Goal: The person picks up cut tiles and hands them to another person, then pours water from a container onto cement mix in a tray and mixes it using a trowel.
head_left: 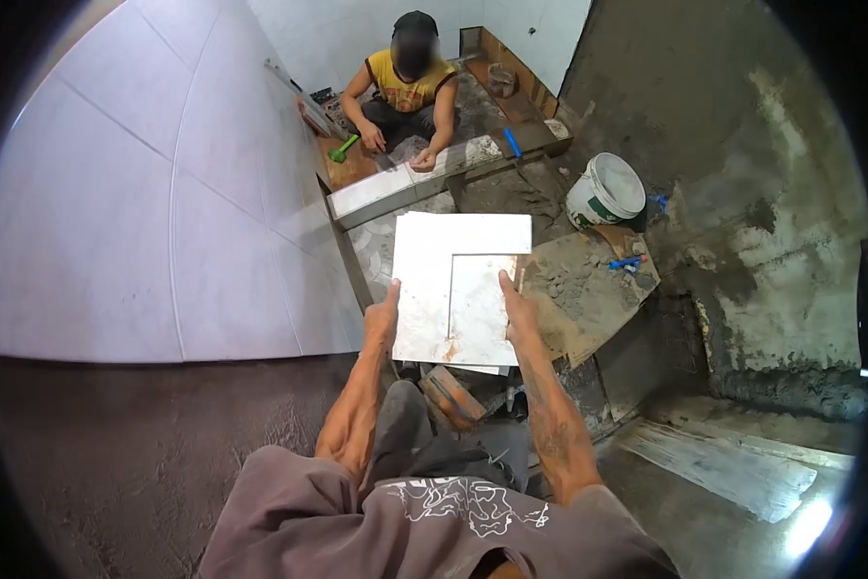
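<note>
In front of me I hold a small stack of white tiles. The top one is an L-shaped tile (422,280), cut out at its lower right. Through the cut-out shows another white tile (482,307) with brownish smudges. My left hand (382,314) grips the left edge, thumb on the front face. On the right edge my right hand (520,309) is closed in the same way, thumb up near the inner cut. The fingers behind the tiles are hidden. A further tile edge pokes out below the stack.
A co-worker (410,96) sits beyond a low tiled ledge (371,193). A white bucket (606,190) stands at right, near a mortar-covered board (574,280) with a blue-and-orange tool (627,262). Large wall tiles (86,193) rise at left. A blue-handled trowel (512,143) lies ahead.
</note>
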Available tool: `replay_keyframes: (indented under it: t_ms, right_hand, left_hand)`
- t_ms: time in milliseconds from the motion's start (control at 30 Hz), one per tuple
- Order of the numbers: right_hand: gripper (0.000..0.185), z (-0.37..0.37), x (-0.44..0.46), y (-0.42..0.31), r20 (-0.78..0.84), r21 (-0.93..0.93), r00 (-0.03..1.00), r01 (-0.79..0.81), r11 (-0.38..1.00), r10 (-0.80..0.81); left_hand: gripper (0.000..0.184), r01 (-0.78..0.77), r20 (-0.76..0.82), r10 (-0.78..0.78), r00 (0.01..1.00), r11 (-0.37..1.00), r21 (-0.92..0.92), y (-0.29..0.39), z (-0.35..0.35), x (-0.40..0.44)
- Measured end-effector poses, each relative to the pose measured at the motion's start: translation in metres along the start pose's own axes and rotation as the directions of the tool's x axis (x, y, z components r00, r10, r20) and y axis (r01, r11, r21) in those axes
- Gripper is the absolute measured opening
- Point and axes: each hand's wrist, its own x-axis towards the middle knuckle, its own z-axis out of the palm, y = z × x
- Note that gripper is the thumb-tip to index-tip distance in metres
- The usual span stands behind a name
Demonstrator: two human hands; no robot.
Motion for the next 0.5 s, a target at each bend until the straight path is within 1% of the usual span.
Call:
replay_keyframes:
  t_ms: [33,67,100,167,233,267,300,367,400,500]
  right_hand:
    - [0.073,0.003,0.008,0.008,0.043,0.012,0.999,0.008,1.000,-0.009]
    - [0.074,0.018,0.027,0.010,0.086,0.035,0.996,0.020,0.999,-0.023]
    - [0.077,0.026,0.043,0.005,0.123,0.019,0.991,-0.047,0.999,0.044]
    - [0.083,0.029,0.060,0.003,0.185,-0.032,0.963,-0.193,0.981,0.196]
    - [0.087,0.042,0.091,0.010,0.081,-0.154,0.981,-0.161,0.975,0.175]
    - [0.084,0.045,0.101,0.012,0.090,-0.180,0.982,-0.150,0.972,0.168]
    - [0.081,0.049,0.107,0.009,0.098,-0.206,0.982,-0.138,0.969,0.161]
    - [0.081,0.055,0.084,-0.022,0.107,-0.209,0.975,-0.168,0.963,0.193]
    - [0.081,0.063,0.089,-0.031,0.120,-0.209,0.974,-0.166,0.964,0.194]
    - [0.082,0.078,0.106,-0.039,0.192,-0.177,0.956,-0.186,0.966,0.220]
  left_hand:
    - [0.089,0.006,0.043,-0.005,0.999,1.000,-0.019,0.002,-0.007,-0.003]
    - [0.090,0.018,0.015,-0.017,1.000,0.999,-0.042,0.012,-0.009,0.010]
    - [0.090,0.023,-0.006,-0.024,1.000,0.998,-0.060,0.013,-0.007,0.024]
    - [0.092,0.052,-0.051,-0.056,0.997,0.996,-0.070,0.007,-0.008,0.021]
    - [0.091,0.043,-0.017,-0.046,0.999,0.988,-0.145,0.027,0.001,0.014]
    - [0.090,0.037,-0.012,-0.040,0.999,0.981,-0.189,0.034,0.003,0.008]
    - [0.091,0.073,-0.009,-0.076,0.997,0.980,-0.184,0.033,0.001,0.013]
    - [0.093,0.076,-0.045,-0.082,0.996,0.989,-0.123,0.029,-0.004,0.018]
    - [0.094,0.063,-0.064,-0.070,0.996,0.993,-0.101,0.032,-0.004,0.027]
    - [0.096,0.141,-0.179,-0.132,0.975,0.989,0.042,0.042,-0.002,0.051]
